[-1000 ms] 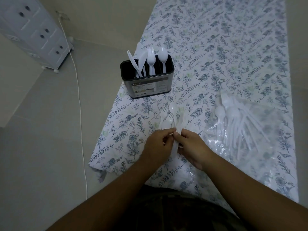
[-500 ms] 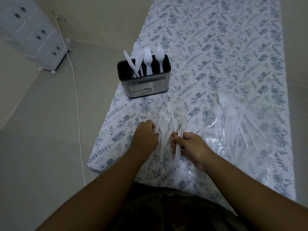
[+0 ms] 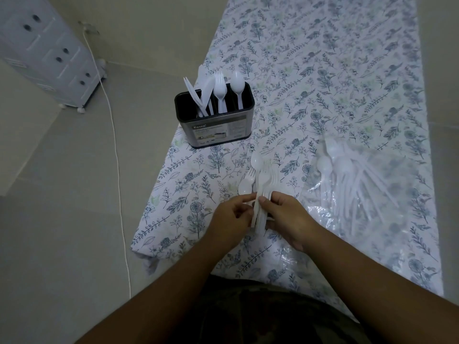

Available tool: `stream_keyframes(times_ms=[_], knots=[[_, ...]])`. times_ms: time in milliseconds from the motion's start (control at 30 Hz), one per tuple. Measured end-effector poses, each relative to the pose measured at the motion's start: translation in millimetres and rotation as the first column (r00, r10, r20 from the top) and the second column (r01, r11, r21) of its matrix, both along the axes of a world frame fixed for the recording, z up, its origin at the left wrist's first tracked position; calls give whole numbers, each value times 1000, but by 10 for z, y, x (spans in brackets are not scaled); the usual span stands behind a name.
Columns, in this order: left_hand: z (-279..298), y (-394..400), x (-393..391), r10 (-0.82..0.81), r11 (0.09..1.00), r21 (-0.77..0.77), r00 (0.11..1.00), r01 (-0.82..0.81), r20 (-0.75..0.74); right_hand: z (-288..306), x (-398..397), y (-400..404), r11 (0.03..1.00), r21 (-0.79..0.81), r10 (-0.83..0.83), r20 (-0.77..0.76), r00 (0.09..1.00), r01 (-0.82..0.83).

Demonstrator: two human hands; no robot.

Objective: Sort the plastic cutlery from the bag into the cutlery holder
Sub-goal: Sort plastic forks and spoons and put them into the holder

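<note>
White cutlery bunch (image 3: 263, 184) in both hands

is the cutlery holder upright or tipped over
Upright. The black oval cutlery holder stands on its base on the floral tablecloth, white plastic cutlery sticking up from it.

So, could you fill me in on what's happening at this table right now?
A person is sorting white plastic cutlery. Both hands hold a small bunch of forks and spoons just above the floral tablecloth: the right hand grips the handles, and the left hand pinches at them. The black cutlery holder already has knives, a fork and a spoon standing in separate compartments. The clear bag on the right still holds plenty of cutlery.
</note>
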State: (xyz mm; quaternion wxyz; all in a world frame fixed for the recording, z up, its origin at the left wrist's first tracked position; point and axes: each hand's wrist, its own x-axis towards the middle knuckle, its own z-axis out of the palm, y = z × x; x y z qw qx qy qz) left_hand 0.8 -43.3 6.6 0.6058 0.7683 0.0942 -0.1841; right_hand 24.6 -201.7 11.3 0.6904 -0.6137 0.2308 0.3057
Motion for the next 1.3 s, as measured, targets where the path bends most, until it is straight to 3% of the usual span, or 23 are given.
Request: stream_keyframes(times_ms=[67, 133, 200, 267, 333, 400, 500, 700, 800, 1000, 1167, 1300], knots=[[-25, -14, 0, -80, 987, 150, 989, 61, 127, 20, -17, -8, 1000, 14, 18, 14, 1000, -18], [5, -13, 32, -289, 907, 382, 921, 176, 260, 31, -34, -23, 999, 20, 31, 24, 999, -31], [46, -5, 81, -411, 831, 504, 870, 236, 271, 14, -40, -37, 999, -3, 52, 24, 998, -52], [57, 22, 136, -332, 847, 505, 907, 165, 260, 3, -47, -36, 998, -24, 52, 7, 999, -51], [-7, 70, 199, -133, 866, 499, 961, -7, 244, -5, -61, -33, 999, -32, 29, -14, 999, -29], [-97, 110, 259, -32, 836, 544, 985, -67, 171, -21, -68, -44, 999, -49, 2, -26, 1000, -4], [-185, 110, 283, -49, 827, 562, 997, 3, 67, -44, -65, -69, 997, -63, -44, -35, 998, 42], [-185, 6, 307, -181, 747, 661, 979, 71, 99, -53, -87, -79, 997, -70, -21, -24, 999, 19], [-202, 64, 301, -140, 723, 689, 986, 43, 86, -61, -82, -83, 997, -71, -14, -19, 1000, 13], [-83, 256, 189, 71, 827, 534, 974, -178, 215, -49, -52, -69, 995, -98, -2, 4, 1000, 2], [89, -63, 9, -44, 918, 390, 960, -70, 276, -79, -21, -1, 992, -121, 41, 34, 999, -37], [52, -163, 11, -169, 905, 426, 916, -1, 363, -102, -17, -22, 983, -172, 75, 82, 994, -60]])
